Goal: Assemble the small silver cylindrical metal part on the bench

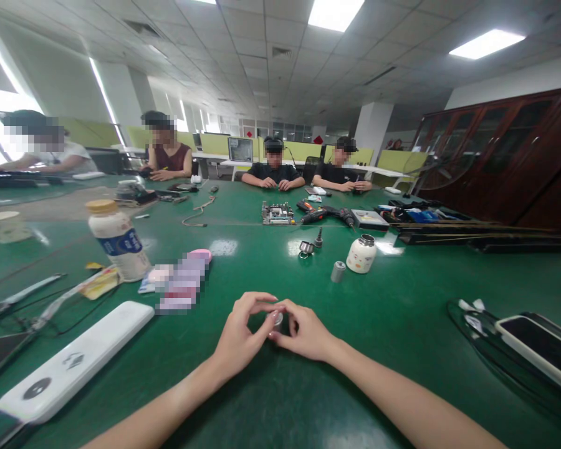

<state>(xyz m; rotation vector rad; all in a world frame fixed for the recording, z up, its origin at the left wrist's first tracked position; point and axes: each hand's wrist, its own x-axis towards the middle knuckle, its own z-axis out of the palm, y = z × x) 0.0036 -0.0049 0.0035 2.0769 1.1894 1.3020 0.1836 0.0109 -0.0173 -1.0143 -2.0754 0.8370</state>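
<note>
My left hand (243,330) and my right hand (310,330) meet just above the table in front of me, fingertips close together. Between them is a small silvery cylindrical piece (278,320), mostly hidden by the fingers; both hands are closed around it. Farther off to the right stand a grey metal cylinder (338,272) and a small cream bottle (361,254) with printed pictures and an uncovered metal mouth. Beside them lie a dark cap-like part with a ring (305,249) and a slim dark part (318,237).
The green table (383,349) holds a white power strip (79,362), a yellow-capped bottle (116,240) and a paper cup (7,226) at left. A phone-like device with cables (542,349) lies right. Beyond are a circuit board (278,213), power drills (325,214) and several seated people.
</note>
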